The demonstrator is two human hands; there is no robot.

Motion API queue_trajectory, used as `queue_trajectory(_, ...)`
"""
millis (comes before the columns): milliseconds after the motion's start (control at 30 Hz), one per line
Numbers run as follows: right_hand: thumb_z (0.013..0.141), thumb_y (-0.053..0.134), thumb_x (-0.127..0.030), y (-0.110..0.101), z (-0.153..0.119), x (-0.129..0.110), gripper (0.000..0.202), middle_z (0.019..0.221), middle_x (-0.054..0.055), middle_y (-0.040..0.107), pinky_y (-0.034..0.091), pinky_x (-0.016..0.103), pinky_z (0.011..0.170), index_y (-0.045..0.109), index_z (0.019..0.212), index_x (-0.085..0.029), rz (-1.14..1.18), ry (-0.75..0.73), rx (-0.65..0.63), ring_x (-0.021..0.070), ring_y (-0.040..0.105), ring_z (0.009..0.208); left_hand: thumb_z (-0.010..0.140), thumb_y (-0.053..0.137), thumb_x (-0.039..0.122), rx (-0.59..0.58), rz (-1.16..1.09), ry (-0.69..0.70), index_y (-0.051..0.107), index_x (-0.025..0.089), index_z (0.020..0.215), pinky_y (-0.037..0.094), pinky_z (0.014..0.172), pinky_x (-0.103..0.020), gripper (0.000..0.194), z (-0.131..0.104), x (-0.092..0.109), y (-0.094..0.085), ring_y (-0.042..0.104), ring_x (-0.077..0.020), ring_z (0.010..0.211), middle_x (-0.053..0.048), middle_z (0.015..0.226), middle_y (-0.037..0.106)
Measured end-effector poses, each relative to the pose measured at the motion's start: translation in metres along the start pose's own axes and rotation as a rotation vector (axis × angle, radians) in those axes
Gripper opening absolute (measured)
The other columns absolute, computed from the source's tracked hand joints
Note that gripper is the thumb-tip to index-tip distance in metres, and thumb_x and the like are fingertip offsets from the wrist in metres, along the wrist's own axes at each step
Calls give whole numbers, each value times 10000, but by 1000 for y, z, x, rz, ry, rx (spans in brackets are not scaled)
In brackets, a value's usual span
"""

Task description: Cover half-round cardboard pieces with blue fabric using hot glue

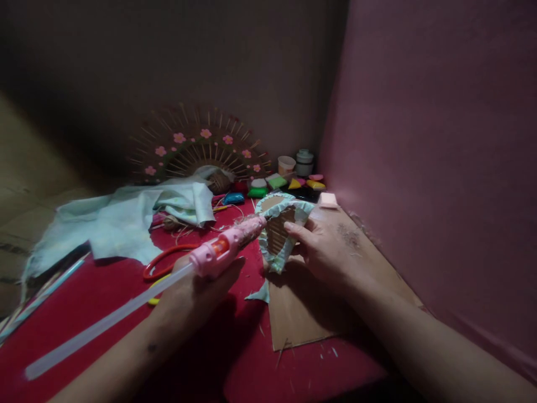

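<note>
My left hand (205, 291) is wrapped round a pink hot glue gun (216, 249), with a long translucent glue stick (113, 319) running out of its back toward me. The gun's nozzle end points at a cardboard piece (277, 234) edged with folded pale green fabric (302, 211). Whether the nozzle touches it, I cannot tell. My right hand (316, 246) pinches that fabric-edged piece at its right side, thumb on the near face, and holds it tilted up above a flat cardboard sheet (302, 319). The fingers behind the piece are hidden.
Red-handled scissors (157, 263) lie beside my left hand. Pale fabric (121, 218) spreads at the left. Behind stand coloured clay packets (258, 191), a paper cup (286, 164) and a flower-decorated fan (205, 143). A pink wall (428, 140) bounds the right. A fabric scrap (259, 293) lies near the sheet.
</note>
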State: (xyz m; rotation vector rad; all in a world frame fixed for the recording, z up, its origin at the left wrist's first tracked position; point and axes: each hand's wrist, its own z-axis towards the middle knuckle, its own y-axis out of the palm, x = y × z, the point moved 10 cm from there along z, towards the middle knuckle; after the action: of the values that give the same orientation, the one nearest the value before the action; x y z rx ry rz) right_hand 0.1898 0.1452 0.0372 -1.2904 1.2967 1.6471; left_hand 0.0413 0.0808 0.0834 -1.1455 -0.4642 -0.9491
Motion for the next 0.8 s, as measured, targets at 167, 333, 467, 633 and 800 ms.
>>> queue_trajectory(167,747,641,-297,-2,1,4,136,902,48,678,526,354,680,629,841,-199,43,25,8,198,626,790,863,561,345,-4,-4,-14,565,246,1314,296,1148,-418,462,0,2,2,440,-298,1325,-19,1399,538)
queue_trajectory(333,752,632,-289,-2,3,4,158,911,49,694,530,347,675,630,884,-202,63,13,-2,205,641,796,884,539,323,-47,-28,-13,557,280,1317,282,1155,-421,436,-1,2,9,408,-288,1349,14,1416,518)
queue_trajectory(467,747,643,-310,-2,3,5,174,882,59,703,531,355,665,630,886,-206,76,25,-8,219,650,792,896,535,309,-87,-47,-7,518,294,1350,286,1156,-422,455,-1,2,11,399,-278,1355,20,1428,504)
queue_trajectory(633,730,643,-317,-1,2,4,153,907,64,698,528,352,659,635,852,-226,60,30,-12,227,637,832,889,541,292,-44,-32,23,523,290,1344,288,1158,-393,456,-1,2,4,406,-269,1352,14,1434,499)
queue_trajectory(800,724,637,-295,0,2,4,162,898,47,694,521,326,623,619,862,-210,56,29,-11,197,632,764,868,568,327,38,-16,-10,575,283,1295,312,1142,-431,430,-2,1,0,463,-295,1307,4,1381,555)
